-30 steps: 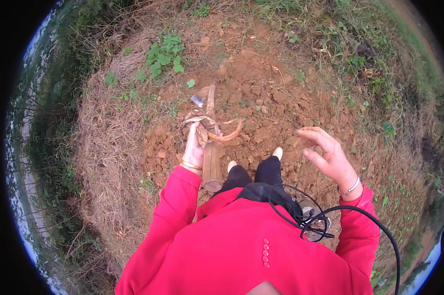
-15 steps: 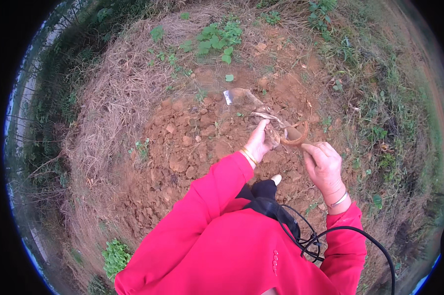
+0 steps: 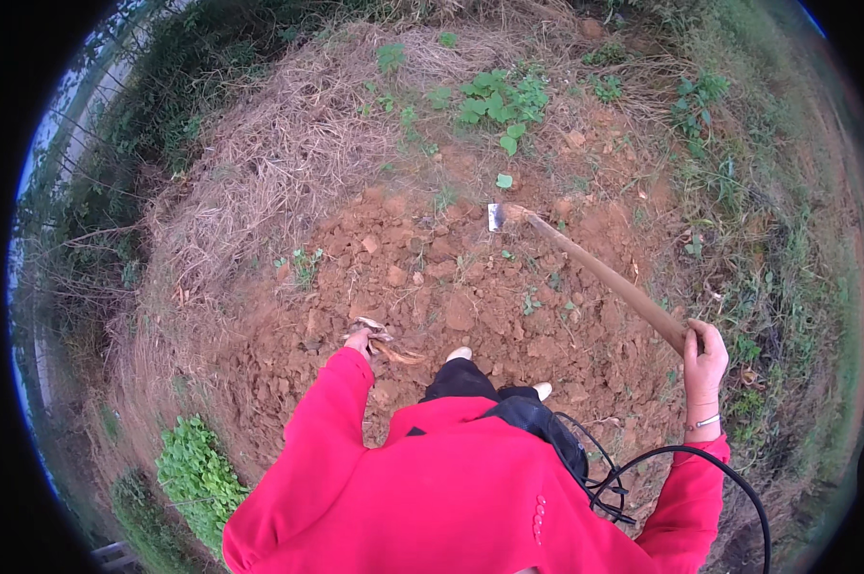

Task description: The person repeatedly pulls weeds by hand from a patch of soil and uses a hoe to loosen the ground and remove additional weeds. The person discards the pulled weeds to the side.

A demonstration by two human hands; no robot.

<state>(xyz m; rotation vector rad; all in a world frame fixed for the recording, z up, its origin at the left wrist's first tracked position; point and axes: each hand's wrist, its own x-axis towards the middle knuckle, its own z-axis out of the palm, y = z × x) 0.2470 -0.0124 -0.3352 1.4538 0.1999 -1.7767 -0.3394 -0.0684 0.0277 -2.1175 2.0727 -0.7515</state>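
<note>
My right hand [image 3: 704, 362] is closed around the end of a hoe's wooden handle [image 3: 609, 277]. The handle slopes away to the far left, and its metal blade [image 3: 495, 217] rests on or just over the loose soil. Off to the left and low, my left hand [image 3: 359, 342] grips a clump of dry, tan, twisted plant strands [image 3: 393, 351], which look like withered stalks or roots. Its fingers are partly hidden by the clump and the sleeve.
Broken reddish soil [image 3: 432, 277] spreads around my shoes [image 3: 459, 354]. Dry straw [image 3: 288, 163] lies at far left, a leafy green plant [image 3: 502, 99] grows beyond the hoe, and a bushy plant [image 3: 199, 478] stands near left. A black cable [image 3: 738, 476] loops by my right arm.
My hands have moved apart. The left has carried the dry clump left and closer to my body; the right has moved right, and the hoe handle now shows along its length.
</note>
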